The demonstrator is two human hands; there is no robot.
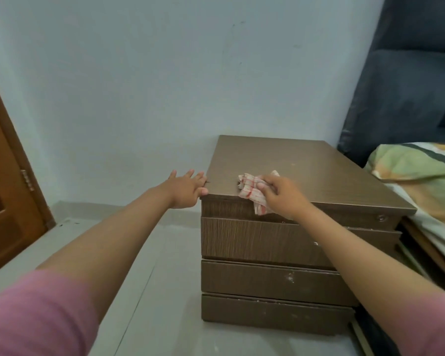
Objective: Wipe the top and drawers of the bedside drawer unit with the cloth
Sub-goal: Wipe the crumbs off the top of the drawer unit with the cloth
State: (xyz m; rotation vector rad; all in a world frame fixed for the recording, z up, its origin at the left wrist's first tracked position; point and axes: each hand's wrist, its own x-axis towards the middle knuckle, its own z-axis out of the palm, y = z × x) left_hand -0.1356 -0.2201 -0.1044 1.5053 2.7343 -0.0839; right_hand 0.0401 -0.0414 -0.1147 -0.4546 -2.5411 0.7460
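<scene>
Cloth (252, 192) in right hand (283, 195), on unit's (306, 173) near edge.

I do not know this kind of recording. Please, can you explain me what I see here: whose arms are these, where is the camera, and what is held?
There is no machine. A person wears a camera on the head, so the one picture looks forward and down along their own arms in pink sleeves. In front stands a brown wooden bedside drawer unit with three closed drawers. The right hand grips a crumpled white cloth with red checks at the front edge of the unit's top; part of the cloth hangs over the edge. The left hand rests with spread fingers on the top's left corner. To the right is a bed with a patterned pillow.
</scene>
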